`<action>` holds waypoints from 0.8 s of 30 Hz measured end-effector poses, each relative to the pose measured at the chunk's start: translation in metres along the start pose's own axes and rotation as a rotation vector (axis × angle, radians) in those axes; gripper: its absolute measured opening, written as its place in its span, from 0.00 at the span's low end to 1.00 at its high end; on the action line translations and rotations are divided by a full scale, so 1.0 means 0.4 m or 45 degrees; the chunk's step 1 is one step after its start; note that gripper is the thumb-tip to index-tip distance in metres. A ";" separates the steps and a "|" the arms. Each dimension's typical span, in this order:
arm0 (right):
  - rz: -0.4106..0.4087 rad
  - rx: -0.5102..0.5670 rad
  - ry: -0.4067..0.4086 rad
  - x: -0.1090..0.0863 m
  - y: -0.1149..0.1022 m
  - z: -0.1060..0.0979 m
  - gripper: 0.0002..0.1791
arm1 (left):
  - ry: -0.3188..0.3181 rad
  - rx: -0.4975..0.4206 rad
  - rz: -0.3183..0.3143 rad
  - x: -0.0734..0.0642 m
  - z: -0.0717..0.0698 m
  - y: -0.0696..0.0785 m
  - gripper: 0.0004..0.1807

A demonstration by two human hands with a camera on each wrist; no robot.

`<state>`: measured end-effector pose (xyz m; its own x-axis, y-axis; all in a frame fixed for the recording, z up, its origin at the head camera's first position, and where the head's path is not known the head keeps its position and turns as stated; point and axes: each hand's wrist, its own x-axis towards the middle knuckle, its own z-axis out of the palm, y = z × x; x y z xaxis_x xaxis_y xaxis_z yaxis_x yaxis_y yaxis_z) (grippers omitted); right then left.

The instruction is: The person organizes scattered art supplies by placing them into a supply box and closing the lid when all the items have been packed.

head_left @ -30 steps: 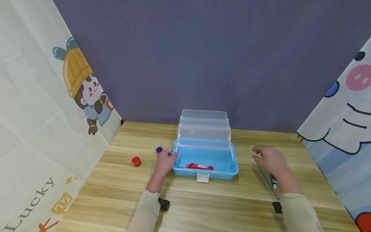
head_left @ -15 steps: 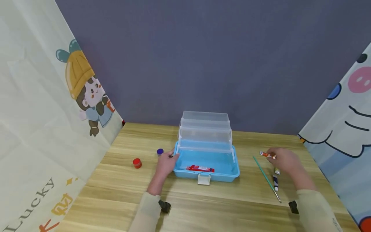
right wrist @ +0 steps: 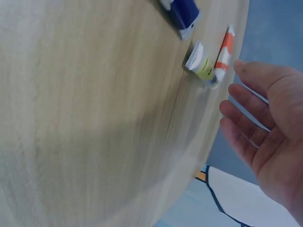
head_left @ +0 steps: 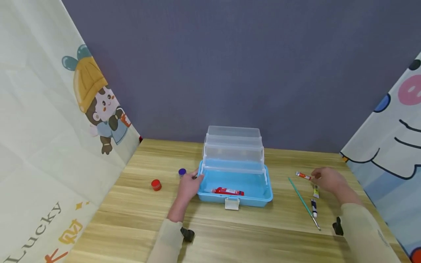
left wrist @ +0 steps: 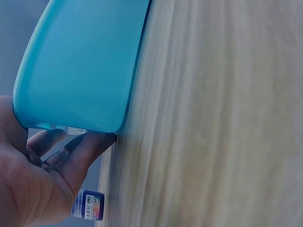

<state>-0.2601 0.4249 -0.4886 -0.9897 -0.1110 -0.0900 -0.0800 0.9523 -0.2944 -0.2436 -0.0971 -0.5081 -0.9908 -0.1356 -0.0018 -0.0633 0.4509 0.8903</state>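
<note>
Blue box [head_left: 210,198] stands open; left hand [head_left: 189,187] grips it

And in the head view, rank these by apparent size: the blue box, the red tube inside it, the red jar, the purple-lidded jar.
1. Blue box
2. Red tube
3. Red jar and purple-lidded jar, unranked: the left hand partly hides the purple-lidded one.
</note>
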 end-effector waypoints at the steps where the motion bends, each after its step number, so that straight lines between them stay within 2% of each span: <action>1: 0.003 0.006 0.000 0.006 0.009 0.004 0.16 | 0.002 0.002 0.000 0.001 0.001 -0.003 0.24; 7: 0.003 0.027 -0.021 0.029 0.049 0.016 0.16 | -0.013 -0.002 0.008 0.013 0.008 -0.016 0.23; 12: 0.032 0.081 -0.059 0.036 0.057 0.016 0.17 | -0.011 -0.002 -0.005 0.015 0.009 -0.017 0.23; 19: 0.048 0.106 -0.061 0.051 0.070 0.026 0.20 | -0.007 0.010 0.007 0.014 0.011 -0.020 0.24; 24: 0.028 0.100 -0.069 0.060 0.082 0.035 0.17 | -0.003 0.020 0.007 0.016 0.013 -0.019 0.24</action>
<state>-0.2850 0.4494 -0.5136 -0.9832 -0.1075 -0.1478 -0.0467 0.9296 -0.3656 -0.2502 -0.0966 -0.5171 -0.9913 -0.1314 0.0019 -0.0600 0.4655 0.8830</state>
